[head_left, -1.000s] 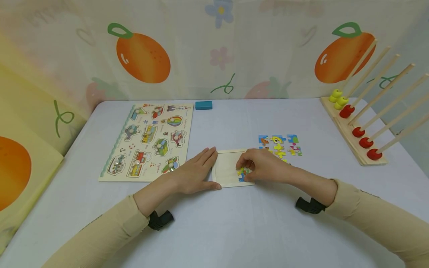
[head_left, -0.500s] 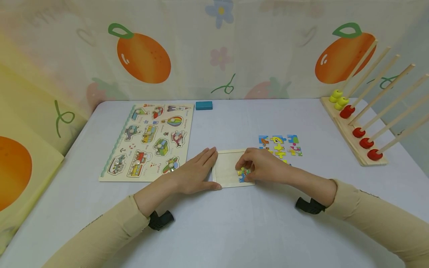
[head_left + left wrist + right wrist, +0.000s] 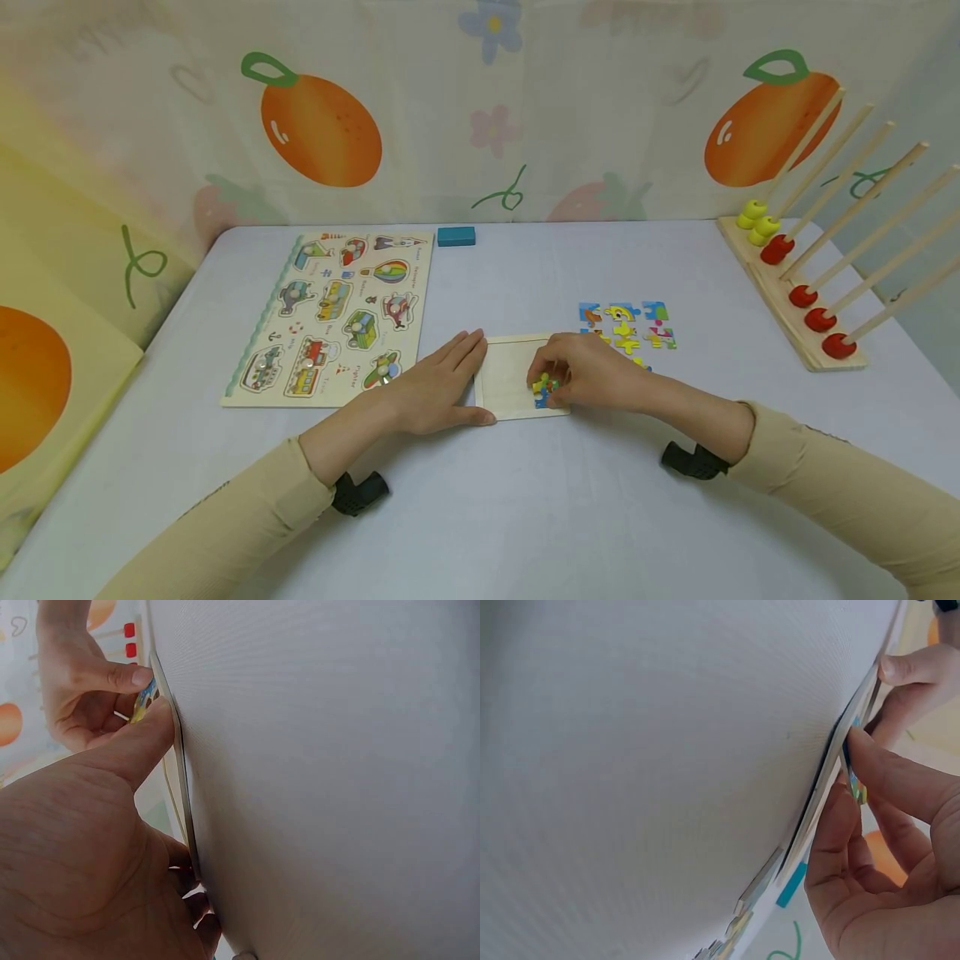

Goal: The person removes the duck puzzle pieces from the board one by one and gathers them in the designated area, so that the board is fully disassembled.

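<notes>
A shallow wooden puzzle tray (image 3: 506,379) lies at the middle of the table. Along its left side rests my left hand (image 3: 435,390), fingers straight and the thumb at the near left corner. Between thumb and fingers, my right hand (image 3: 600,371) pinches a small yellow, green and blue jigsaw piece (image 3: 546,386) over the tray's near right corner. In the right wrist view the jigsaw piece (image 3: 857,787) stands tilted close to the tray, partly covered by the thumb. Several loose jigsaw pieces (image 3: 624,313) lie beyond the right hand, some hidden by it.
A vehicle peg puzzle board (image 3: 330,325) lies at the left. At the back edge sits a blue block (image 3: 457,237). A wooden bead stand (image 3: 795,304) with upright rods and red and yellow beads stands at the right. A fruit-print cloth (image 3: 427,108) hangs behind.
The jigsaw piece in my right fingers has tilted slightly over the tray corner. The left hand and tray stay in place.
</notes>
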A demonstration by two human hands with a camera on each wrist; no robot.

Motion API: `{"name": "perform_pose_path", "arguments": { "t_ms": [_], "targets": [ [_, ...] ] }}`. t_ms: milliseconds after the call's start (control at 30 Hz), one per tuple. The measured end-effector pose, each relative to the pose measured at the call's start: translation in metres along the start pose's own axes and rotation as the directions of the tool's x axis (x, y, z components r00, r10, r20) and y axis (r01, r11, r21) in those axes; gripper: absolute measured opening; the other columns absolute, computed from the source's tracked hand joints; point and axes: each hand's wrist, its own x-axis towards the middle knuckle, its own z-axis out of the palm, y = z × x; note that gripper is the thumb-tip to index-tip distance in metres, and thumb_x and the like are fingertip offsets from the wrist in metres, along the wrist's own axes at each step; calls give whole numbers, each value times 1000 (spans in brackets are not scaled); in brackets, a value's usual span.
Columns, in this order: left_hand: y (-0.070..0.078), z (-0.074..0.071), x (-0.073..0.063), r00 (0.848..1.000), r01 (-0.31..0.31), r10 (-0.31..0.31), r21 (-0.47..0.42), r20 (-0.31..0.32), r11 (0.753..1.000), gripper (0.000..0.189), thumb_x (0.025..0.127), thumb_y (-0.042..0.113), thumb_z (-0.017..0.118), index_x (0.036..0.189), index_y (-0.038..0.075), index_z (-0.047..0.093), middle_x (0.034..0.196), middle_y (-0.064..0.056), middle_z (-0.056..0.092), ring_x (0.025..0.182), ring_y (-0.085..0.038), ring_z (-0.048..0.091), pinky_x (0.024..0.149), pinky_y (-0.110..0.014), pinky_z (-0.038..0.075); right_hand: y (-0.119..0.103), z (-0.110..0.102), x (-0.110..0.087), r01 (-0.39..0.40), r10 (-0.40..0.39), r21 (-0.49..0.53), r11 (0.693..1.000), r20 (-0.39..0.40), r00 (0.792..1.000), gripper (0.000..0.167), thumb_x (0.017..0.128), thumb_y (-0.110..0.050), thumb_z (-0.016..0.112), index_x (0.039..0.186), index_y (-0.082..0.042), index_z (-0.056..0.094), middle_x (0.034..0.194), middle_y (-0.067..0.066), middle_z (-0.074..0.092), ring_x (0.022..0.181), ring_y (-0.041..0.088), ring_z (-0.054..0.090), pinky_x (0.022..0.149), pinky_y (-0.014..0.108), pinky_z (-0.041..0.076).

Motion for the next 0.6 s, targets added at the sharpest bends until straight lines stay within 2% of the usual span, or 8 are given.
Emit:
{"name": "perform_pose_path", "arguments": {
  "t_ms": [400,600],
  "targets": [
    [0,0,-1,1000,-3,3,-5,-1,1000,99,93,58,57,158,1,9,169,-14,3,157,-34,2,128,-47,14,1,-1,0,10,-10,17,1000,35,999,22,78,-6,81,92,-19,72,78,-4,64,74,11,53,65,19,47],
    [0,0,-1,1000,-6,6,-5,3,1000,99,93,58,56,158,0,9,168,-15,3,157,-34,2,128,-47,13,3,-3,-1,17,-19,26,1000,60,998,18,86,-2,71,96,-18,71,77,-3,62,73,11,52,63,19,44]
  ]
}}
